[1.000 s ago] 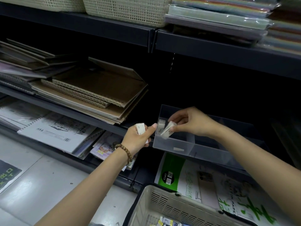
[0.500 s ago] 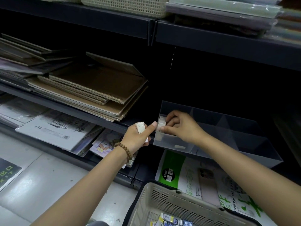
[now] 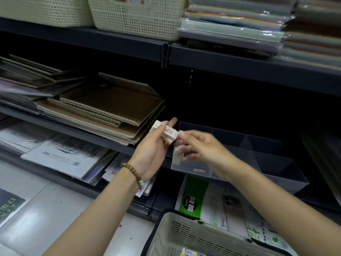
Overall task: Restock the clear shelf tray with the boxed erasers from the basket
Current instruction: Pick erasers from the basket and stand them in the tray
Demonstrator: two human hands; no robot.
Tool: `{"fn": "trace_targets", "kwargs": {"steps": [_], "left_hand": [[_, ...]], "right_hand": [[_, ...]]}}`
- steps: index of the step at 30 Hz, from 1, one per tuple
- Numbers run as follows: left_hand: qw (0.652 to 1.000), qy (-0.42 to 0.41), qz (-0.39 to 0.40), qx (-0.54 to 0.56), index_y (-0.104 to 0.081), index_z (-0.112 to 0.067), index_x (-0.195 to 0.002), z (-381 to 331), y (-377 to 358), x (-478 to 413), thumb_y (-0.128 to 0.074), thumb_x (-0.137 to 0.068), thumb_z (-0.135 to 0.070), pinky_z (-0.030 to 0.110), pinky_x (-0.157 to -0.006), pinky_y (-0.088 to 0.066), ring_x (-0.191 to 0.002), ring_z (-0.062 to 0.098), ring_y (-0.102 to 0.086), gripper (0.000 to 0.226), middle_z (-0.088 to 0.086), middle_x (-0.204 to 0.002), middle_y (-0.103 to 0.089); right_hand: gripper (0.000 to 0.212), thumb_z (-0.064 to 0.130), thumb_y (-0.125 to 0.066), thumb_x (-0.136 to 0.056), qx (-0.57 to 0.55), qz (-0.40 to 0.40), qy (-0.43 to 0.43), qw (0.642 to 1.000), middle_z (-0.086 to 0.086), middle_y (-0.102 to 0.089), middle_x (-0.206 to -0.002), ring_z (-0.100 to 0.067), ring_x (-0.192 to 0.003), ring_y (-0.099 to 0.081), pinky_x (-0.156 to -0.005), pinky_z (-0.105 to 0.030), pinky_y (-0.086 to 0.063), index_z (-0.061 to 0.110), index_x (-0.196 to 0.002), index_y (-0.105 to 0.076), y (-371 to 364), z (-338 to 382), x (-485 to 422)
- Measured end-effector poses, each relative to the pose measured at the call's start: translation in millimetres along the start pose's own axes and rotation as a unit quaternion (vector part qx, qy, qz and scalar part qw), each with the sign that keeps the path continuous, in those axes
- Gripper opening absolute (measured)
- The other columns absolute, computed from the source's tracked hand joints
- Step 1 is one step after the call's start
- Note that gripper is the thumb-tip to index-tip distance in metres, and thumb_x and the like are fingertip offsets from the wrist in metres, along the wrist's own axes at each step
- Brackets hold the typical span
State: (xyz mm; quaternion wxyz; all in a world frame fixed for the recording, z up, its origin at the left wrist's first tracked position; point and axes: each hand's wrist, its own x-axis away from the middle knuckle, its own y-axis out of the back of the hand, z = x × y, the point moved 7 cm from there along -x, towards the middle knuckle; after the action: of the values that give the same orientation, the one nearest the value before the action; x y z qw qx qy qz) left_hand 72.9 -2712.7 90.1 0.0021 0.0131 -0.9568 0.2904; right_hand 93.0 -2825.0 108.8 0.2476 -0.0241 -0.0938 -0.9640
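Note:
My left hand (image 3: 150,151) holds a small stack of white boxed erasers (image 3: 166,133) just left of the clear shelf tray (image 3: 186,166). My right hand (image 3: 202,147), blurred, is above the tray's left end. Its thumb and forefinger pinch the near end of the top box in that stack. One boxed eraser (image 3: 180,151) stands in the tray's left compartment, behind the clear front wall. The beige basket (image 3: 195,237) is at the bottom edge, with a few boxed erasers (image 3: 186,253) showing inside.
Stacked brown sketchbooks (image 3: 103,109) lie on the shelf to the left, with spiral pads (image 3: 62,156) below them. Green-labelled paper packs (image 3: 212,202) lie under the tray. Woven baskets (image 3: 136,15) and wrapped paper fill the top shelf.
My right hand has come out of the tray's left compartment and moved up to the boxes in my left hand. My left hand has risen slightly and turned toward it.

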Motion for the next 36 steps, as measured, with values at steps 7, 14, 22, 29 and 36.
{"fn": "trace_targets", "kwargs": {"steps": [7, 14, 22, 29, 36], "left_hand": [[0.979, -0.039, 0.023, -0.200, -0.051, -0.035, -0.123, 8, -10, 4, -0.050, -0.078, -0.053, 0.024, -0.099, -0.037, -0.119, 0.004, -0.049, 0.048, -0.011, -0.125, -0.057], [0.938, 0.016, -0.006, -0.346, -0.037, -0.026, -0.139, 32, 35, -7, -0.039, -0.095, -0.040, 0.022, -0.107, -0.033, -0.128, 0.006, -0.039, 0.045, -0.008, -0.142, -0.041], [0.948, 0.036, 0.063, -0.309, -0.040, -0.021, -0.137, 53, 30, -12, -0.040, -0.098, -0.023, 0.022, -0.097, -0.046, -0.117, 0.002, -0.053, 0.039, -0.006, -0.130, -0.055], [0.948, 0.027, 0.053, -0.313, -0.034, -0.016, -0.141, 51, 32, -12, -0.040, -0.098, -0.021, 0.029, -0.103, -0.042, -0.124, 0.009, -0.048, 0.044, -0.004, -0.134, -0.050], [0.951, 0.025, 0.057, -0.302, -0.034, -0.015, -0.141, 52, 31, -11, -0.037, -0.099, -0.016, 0.016, -0.092, -0.047, -0.114, 0.002, -0.052, 0.042, -0.006, -0.129, -0.051]], "right_hand": [[0.028, 0.017, -0.060, -0.088, -0.201, 0.012, -0.037, 0.979, -0.011, -0.070, -0.105, -0.017, -0.090, -0.069, -0.074, -0.018, -0.056, 0.005, -0.112, -0.066, 4, -5, 8], [0.025, 0.013, -0.068, -0.083, 0.206, -0.049, 0.098, 0.972, -0.006, -0.066, -0.097, -0.012, -0.085, -0.063, -0.077, -0.014, -0.051, 0.007, -0.107, -0.063, 57, 21, -5], [0.032, 0.025, -0.068, -0.084, 0.359, 0.038, 0.099, 0.927, 0.003, -0.066, -0.101, -0.008, -0.094, -0.062, -0.088, -0.025, -0.051, 0.019, -0.115, -0.064, 40, 10, -23], [0.036, 0.026, -0.064, -0.087, 0.364, 0.078, 0.085, 0.924, 0.010, -0.066, -0.096, 0.000, -0.086, -0.063, -0.080, -0.016, -0.051, 0.017, -0.121, -0.061, 43, 19, -31], [0.035, 0.020, -0.057, -0.091, 0.312, 0.115, 0.039, 0.942, 0.008, -0.067, -0.095, -0.002, -0.084, -0.066, -0.075, -0.010, -0.051, 0.011, -0.125, -0.057, 34, 4, -38]]}}
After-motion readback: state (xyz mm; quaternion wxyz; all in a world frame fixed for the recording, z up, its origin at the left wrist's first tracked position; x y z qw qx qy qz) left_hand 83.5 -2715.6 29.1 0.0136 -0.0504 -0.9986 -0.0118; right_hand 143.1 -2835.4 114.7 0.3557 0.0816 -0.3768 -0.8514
